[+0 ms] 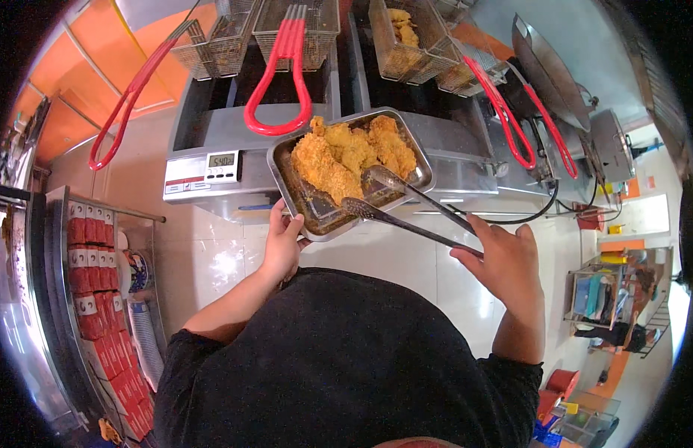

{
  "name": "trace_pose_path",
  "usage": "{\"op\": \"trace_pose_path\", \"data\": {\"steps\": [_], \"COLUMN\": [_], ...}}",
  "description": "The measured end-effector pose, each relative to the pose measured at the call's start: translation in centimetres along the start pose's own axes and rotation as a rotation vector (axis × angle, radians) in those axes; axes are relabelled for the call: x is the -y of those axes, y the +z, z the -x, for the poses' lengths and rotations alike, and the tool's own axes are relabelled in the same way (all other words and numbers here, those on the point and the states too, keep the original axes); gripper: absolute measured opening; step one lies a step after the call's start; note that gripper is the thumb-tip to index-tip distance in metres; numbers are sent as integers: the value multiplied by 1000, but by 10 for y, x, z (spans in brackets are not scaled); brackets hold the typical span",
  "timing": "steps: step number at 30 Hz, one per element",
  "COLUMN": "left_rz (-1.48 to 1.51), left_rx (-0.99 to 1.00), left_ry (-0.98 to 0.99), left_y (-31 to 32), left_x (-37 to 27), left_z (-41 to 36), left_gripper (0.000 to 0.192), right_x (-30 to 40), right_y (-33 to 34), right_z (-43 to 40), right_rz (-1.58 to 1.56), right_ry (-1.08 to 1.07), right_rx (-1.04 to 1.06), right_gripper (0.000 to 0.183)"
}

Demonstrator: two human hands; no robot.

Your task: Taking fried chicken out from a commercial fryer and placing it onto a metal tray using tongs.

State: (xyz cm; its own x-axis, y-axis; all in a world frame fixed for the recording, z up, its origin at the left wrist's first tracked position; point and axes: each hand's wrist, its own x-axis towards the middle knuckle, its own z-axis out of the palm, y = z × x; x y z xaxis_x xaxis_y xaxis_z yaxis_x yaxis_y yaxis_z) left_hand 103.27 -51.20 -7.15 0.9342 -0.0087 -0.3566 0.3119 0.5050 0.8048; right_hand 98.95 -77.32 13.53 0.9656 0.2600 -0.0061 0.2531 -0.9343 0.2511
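My left hand (286, 241) grips the near left corner of a metal tray (324, 231), thumb on the rim. Several pieces of golden breaded fried chicken (346, 151) lie in the tray, and crumbs cover part of its bottom. In my right hand (503, 257) is a pair of dark metal tongs (419, 224). The tongs' perforated tips are spread apart inside the tray, close to the front pieces; whether they touch the chicken I cannot tell. The tray is held in front of a deep fryer (453, 131), its far edge overlapping the fryer's front.
Wire fry baskets with red handles (279, 95) hang over the fryer; one basket (413, 56) holds fried pieces. A digital timer (222, 167) sits on the fryer front. Red packages (94, 269) fill a rack at left. A wok (551, 73) stands at right. A person (621, 334) is farther off.
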Motion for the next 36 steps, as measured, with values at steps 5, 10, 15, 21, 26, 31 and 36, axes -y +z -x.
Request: {"op": "trace_pose_path", "data": {"steps": [5, 10, 15, 21, 26, 31, 36], "left_rz": [31, 48, 9, -22, -8, -53, -14], "left_rx": [17, 27, -14, -7, 41, 29, 35], "left_ry": [-15, -1, -21, -53, -42, -72, -24], "left_y": [4, 4, 8, 17, 13, 15, 17], "left_x": [4, 7, 5, 3, 6, 6, 7], "left_z": [1, 2, 4, 8, 6, 7, 9], "left_gripper": [41, 40, 41, 40, 40, 40, 40], "right_x": [3, -3, -32, -58, -57, -42, -42], "right_y": [18, 26, 34, 31, 29, 44, 22], "right_z": [-6, -16, -44, -73, -80, -87, -71], "right_rz": [36, 165, 135, -141, -179, -142, -122], "right_ry": [68, 89, 89, 82, 31, -112, -48], "right_rx": [26, -26, -56, 81, 43, -185, -109], "right_gripper": [52, 53, 56, 55, 53, 47, 43]}}
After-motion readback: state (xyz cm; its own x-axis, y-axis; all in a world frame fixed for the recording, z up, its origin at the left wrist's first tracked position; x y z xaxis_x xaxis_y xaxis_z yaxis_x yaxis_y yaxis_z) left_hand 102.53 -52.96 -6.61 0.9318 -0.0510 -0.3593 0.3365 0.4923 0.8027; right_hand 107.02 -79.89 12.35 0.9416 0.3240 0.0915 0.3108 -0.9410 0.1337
